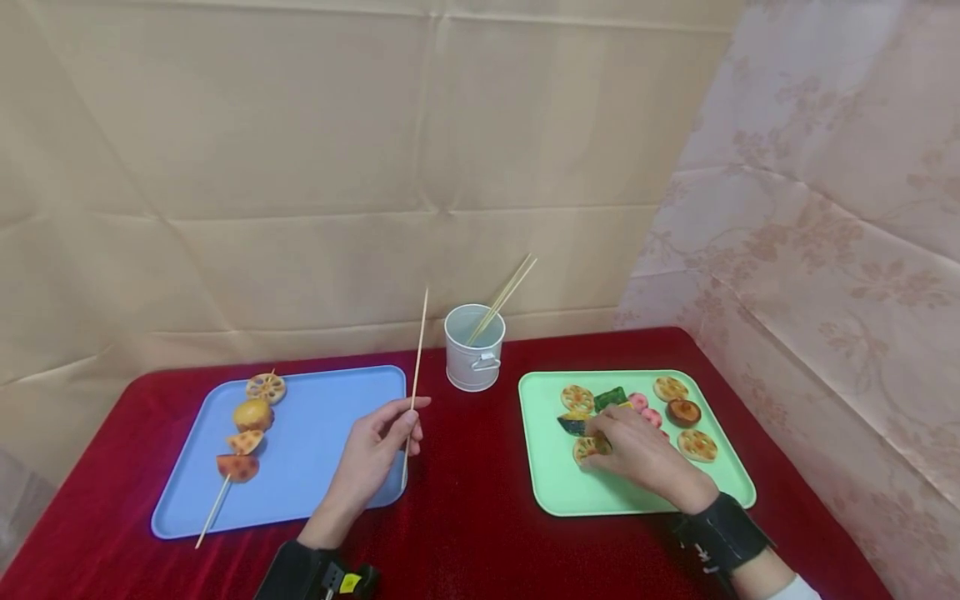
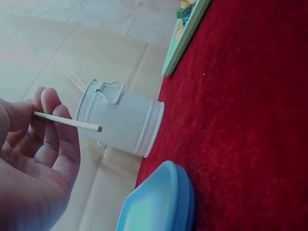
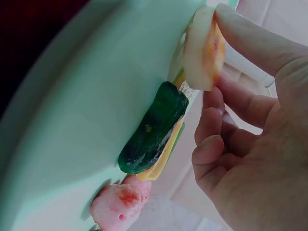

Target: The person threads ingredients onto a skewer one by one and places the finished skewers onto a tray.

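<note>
My left hand [image 1: 371, 450] pinches a thin bamboo skewer [image 1: 420, 346] between thumb and fingers, its tip pointing up, above the right edge of the blue tray [image 1: 322, 417]. In the left wrist view, the blunt end of the skewer [image 2: 82, 124] shows. Over the green tray [image 1: 547, 483], my right hand [image 1: 637, 446] pinches a lotus root slice [image 3: 199, 53] by its edge, thumb on one side and fingers on the other. Close by lies a dark green-skinned pumpkin slice [image 3: 154, 130] with yellow flesh. Beyond it is a pink, lumpy piece [image 3: 120, 207].
A finished-looking skewer of several food pieces [image 1: 252, 414] lies on the blue tray. Between the trays, toward the back, stands a white metal bucket [image 1: 468, 367] holding skewers [image 1: 504, 300]. More lotus slices [image 1: 697, 445] and a brown mushroom cap [image 1: 683, 412] lie on the green tray.
</note>
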The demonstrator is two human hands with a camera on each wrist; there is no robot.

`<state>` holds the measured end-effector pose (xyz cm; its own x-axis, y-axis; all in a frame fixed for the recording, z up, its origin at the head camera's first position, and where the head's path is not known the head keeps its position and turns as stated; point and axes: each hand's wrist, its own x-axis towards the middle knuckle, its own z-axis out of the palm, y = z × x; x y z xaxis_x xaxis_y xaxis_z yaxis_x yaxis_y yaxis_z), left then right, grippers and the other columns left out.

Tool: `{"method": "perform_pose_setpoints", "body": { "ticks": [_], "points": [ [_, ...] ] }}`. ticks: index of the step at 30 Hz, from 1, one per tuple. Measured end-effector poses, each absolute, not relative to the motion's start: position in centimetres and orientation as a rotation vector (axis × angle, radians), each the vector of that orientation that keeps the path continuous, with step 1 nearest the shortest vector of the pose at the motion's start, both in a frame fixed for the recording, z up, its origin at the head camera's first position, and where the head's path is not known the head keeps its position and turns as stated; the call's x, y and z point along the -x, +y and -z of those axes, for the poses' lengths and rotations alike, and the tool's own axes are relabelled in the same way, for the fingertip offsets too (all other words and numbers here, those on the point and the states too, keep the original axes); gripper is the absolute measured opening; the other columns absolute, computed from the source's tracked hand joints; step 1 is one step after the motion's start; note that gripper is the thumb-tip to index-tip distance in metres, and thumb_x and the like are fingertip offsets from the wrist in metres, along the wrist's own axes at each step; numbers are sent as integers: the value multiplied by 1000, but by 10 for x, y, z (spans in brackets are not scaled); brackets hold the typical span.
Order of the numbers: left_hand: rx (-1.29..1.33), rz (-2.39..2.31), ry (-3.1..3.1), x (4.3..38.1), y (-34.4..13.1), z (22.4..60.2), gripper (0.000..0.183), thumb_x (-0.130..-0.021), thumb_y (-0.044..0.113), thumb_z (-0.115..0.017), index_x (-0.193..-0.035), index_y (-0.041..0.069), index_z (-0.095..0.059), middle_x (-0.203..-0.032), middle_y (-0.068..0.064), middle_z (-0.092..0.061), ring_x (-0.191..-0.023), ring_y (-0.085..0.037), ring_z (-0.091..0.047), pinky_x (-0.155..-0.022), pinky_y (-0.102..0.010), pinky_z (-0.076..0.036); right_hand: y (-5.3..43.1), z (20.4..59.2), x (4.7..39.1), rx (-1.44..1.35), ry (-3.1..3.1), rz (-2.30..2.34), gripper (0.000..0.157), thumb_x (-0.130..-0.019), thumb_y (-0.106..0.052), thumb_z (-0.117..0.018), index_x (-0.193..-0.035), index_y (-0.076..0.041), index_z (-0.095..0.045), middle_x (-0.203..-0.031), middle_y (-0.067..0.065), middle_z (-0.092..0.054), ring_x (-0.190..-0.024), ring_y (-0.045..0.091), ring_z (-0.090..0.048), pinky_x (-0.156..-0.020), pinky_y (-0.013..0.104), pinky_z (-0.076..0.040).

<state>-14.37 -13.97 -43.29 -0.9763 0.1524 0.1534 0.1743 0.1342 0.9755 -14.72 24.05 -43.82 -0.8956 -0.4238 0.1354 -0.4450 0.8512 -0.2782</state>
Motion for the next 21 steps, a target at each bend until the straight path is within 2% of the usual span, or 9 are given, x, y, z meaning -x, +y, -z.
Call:
{"method": "perform_pose_setpoints", "body": {
  "ticks": [4, 11, 21],
  "points": [
    [340, 2015, -2352, 143, -141, 432, 26, -105, 8, -59, -128, -3, -68, -82, -11, -63, -68, -15, -63, -67, -25, -53, 240, 439, 146, -643, -2990, -552, 36, -74, -31, -94, -90, -15, -66, -86, -7, -53, -79, 9, -46, -65, 26, -41],
    [309, 2035, -2365, 142, -143, 431, 26, -105, 9, -59, -127, -2, -68, -82, -13, -62, -67, -16, -61, -65, -25, -52, 242, 439, 145, -575, -3091, -827, 29, -85, -27, -86, -93, -19, -59, -78, -12, -54, -69, 3, -45, -60, 25, -39],
    [271, 2037, -2378, 141, -144, 431, 24, -104, 7, -60, -124, -1, -70, -83, -21, -62, -67, -16, -60, -64, -25, -51, 239, 437, 146, -531, -3026, -1120, 18, -94, -27, -79, -100, -20, -63, -80, -12, -63, -73, 6, -57, -64, 26, -45]
  ]
}}
